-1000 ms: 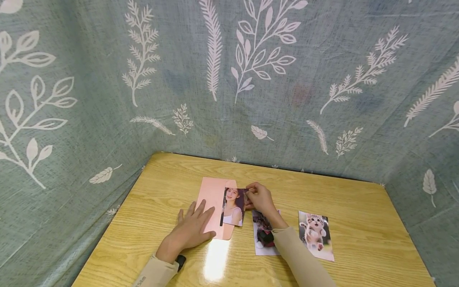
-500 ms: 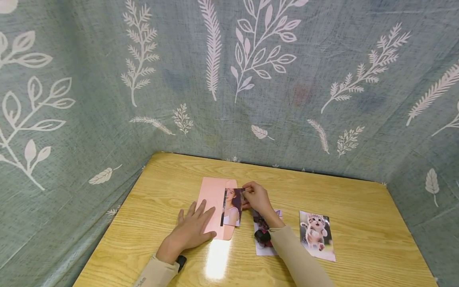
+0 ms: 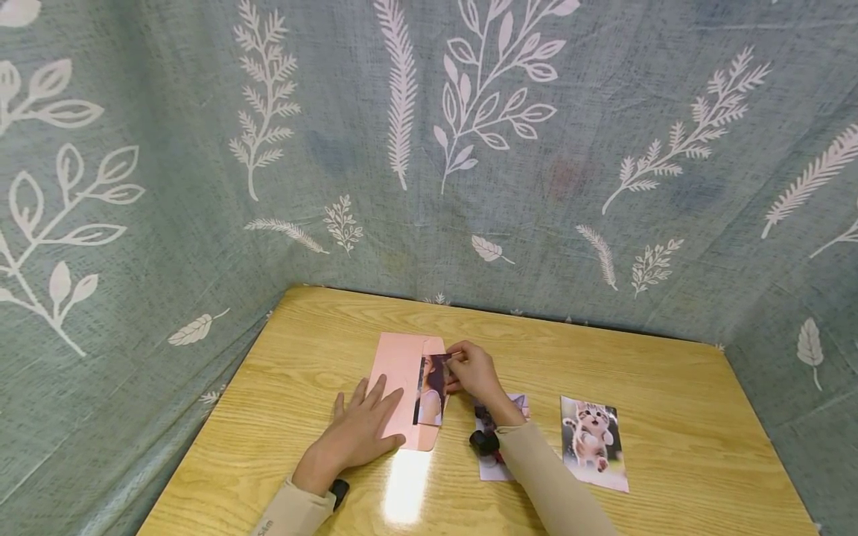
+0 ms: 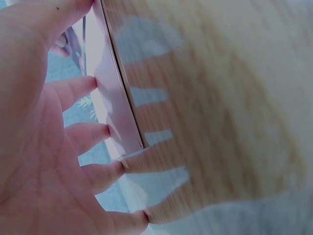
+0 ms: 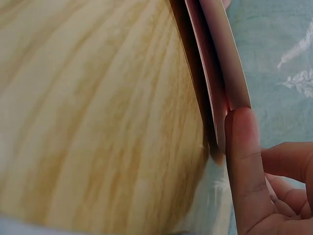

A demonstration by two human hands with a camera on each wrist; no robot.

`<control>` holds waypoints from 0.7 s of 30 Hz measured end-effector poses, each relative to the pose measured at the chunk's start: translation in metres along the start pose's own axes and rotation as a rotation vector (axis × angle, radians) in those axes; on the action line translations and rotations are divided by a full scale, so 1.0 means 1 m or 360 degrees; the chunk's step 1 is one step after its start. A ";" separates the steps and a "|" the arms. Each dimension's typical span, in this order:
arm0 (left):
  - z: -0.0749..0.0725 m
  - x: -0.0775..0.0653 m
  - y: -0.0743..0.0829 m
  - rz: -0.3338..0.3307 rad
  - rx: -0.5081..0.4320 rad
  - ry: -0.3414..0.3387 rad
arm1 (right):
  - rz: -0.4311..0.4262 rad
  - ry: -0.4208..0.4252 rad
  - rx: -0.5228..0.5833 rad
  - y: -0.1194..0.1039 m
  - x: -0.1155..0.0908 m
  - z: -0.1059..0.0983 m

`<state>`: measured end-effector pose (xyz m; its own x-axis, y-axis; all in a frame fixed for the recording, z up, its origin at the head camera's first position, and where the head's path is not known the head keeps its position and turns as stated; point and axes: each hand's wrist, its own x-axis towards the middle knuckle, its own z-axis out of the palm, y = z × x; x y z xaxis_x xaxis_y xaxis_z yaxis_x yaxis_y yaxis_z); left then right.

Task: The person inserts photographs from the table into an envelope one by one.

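Plainly, the leaf-patterned blue-green cloth (image 3: 415,164) fills most of my view, hanging beyond the wood-grain table (image 3: 295,372). On the tabletop lies a pink envelope (image 3: 397,365), with my left hand (image 3: 360,432) across it, fingers spread, grasping nothing. To the right is a kitten print (image 3: 593,439); another print (image 3: 494,470) shows partly beneath my right forearm. Smallest in sight is the portrait photo (image 3: 431,398), its left part apparently tucked under the envelope's pocket edge, its right edge pinched near the far corner by my right hand (image 3: 477,372). I judge it light, springy and slick, liable to buckle; mid-edge would make a steadier hold.
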<state>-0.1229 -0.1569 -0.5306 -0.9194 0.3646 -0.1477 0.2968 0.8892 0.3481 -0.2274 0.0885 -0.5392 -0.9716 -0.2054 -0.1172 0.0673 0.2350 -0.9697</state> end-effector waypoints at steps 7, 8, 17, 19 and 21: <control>0.000 -0.001 0.000 0.0016 0.0020 0.0011 | -0.0014 -0.0014 0.0010 -0.002 0.000 0.007; 0.000 -0.001 0.000 0.0014 0.0026 0.0008 | -0.0014 -0.0016 0.0010 -0.002 0.000 0.008; 0.001 0.000 -0.001 0.0000 0.0019 -0.0001 | -0.0010 -0.0025 0.0044 -0.003 0.002 0.016; 0.000 0.000 -0.001 0.0003 0.0006 0.0005 | -0.0004 -0.0024 0.0037 -0.003 0.002 0.017; 0.000 0.000 -0.001 0.0002 0.0005 0.0006 | 0.0000 -0.0026 0.0035 -0.003 0.002 0.019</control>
<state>-0.1234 -0.1574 -0.5306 -0.9199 0.3650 -0.1437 0.2990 0.8895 0.3454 -0.2251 0.0695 -0.5405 -0.9677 -0.2211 -0.1209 0.0727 0.2143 -0.9740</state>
